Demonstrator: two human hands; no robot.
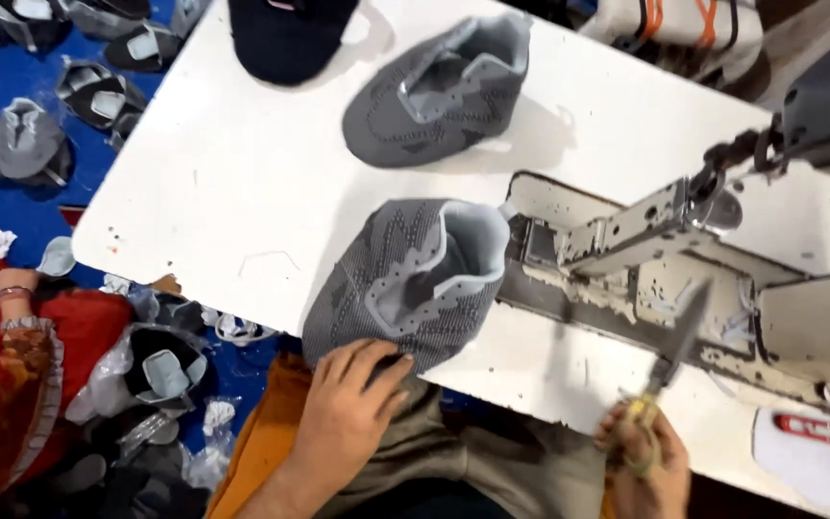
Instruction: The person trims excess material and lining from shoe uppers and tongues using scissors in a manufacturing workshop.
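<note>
My left hand [346, 408] grips the toe end of a grey knitted shoe upper [405, 281] that lies on the white table [223, 173], its heel opening against the sewing machine [684, 279]. My right hand [644, 461] holds a pair of scissors [676, 348] with yellowish handles, blades pointing up towards the machine's arm. A second grey shoe upper [442, 94] rests further back on the table.
A dark upper [286, 37] lies at the table's far edge. A red-handled tool [807, 427] sits on a white pad at the right. Several shoe uppers [26, 135] lie on the blue floor at left, where another person in red [12, 346] sits.
</note>
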